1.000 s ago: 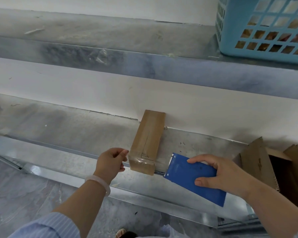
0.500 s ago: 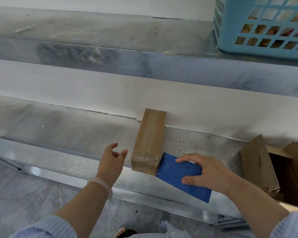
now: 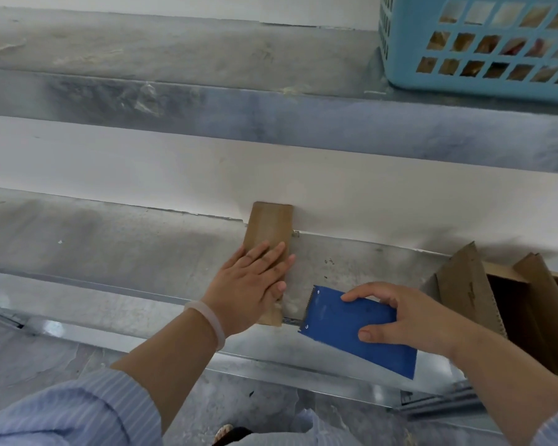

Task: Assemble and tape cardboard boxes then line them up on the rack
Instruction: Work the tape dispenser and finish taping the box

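Cardboard box (image 3: pixel 269 231) sits on the shelf (image 3: pixel 126 239), its far end against the wall (image 3: pixel 174 175) — left hand (image 3: pixel 250 286) lies flat on top, fingers straight. Right hand (image 3: pixel 413 318) grips a blue dispenser (image 3: pixel 342 326) just beside it.

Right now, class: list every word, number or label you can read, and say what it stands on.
No text can be read.
Blue cutter: faint marks, too blurred to read.
Cardboard flap: a dark mark, too blurred to read.
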{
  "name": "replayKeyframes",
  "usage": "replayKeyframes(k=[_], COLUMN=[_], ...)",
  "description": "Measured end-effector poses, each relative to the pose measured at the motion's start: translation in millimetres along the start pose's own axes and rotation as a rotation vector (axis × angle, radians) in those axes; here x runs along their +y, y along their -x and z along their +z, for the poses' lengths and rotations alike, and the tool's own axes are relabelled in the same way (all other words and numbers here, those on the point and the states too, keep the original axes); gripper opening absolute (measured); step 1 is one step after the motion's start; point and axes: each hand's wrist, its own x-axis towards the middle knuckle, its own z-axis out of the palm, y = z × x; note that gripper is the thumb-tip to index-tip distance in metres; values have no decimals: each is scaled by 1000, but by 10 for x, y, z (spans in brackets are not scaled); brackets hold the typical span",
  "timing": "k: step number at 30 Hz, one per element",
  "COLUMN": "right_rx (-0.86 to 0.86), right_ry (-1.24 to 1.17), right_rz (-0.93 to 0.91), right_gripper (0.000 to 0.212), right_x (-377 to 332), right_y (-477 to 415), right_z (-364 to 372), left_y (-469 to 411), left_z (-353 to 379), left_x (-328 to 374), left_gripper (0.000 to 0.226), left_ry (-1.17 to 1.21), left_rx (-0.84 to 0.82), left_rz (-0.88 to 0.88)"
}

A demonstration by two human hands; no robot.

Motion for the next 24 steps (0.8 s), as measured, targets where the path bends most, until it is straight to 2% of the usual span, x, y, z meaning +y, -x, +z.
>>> replayKeyframes(k=[3,6,11,17,20,24], right_rx=[-14,-44,13,104,99,-5], right_ry=[-6,98,478,705,777,973], right_rz=[5,27,20,1,13,100], right_gripper=[51,51,49,51,45,30], right_x=[-61,-192,-444,-720,-859,-813], right_y=[87,95,-69,-248,-316,-407], right_z=[-138,-170,103,504,572,608], left_y=[-19,-20,-19,-25,-32,-29], left_z=[-11,-19,2,5,6,-3], left_x=[16,4,4,2,2,0], left_gripper=[59,57,60,58,55,58], left_ry=[18,28,60,34,33,25], left_rx=[-5,-4,8,12,12,3], left_rz=[1,6,-7,-5,-7,-7])
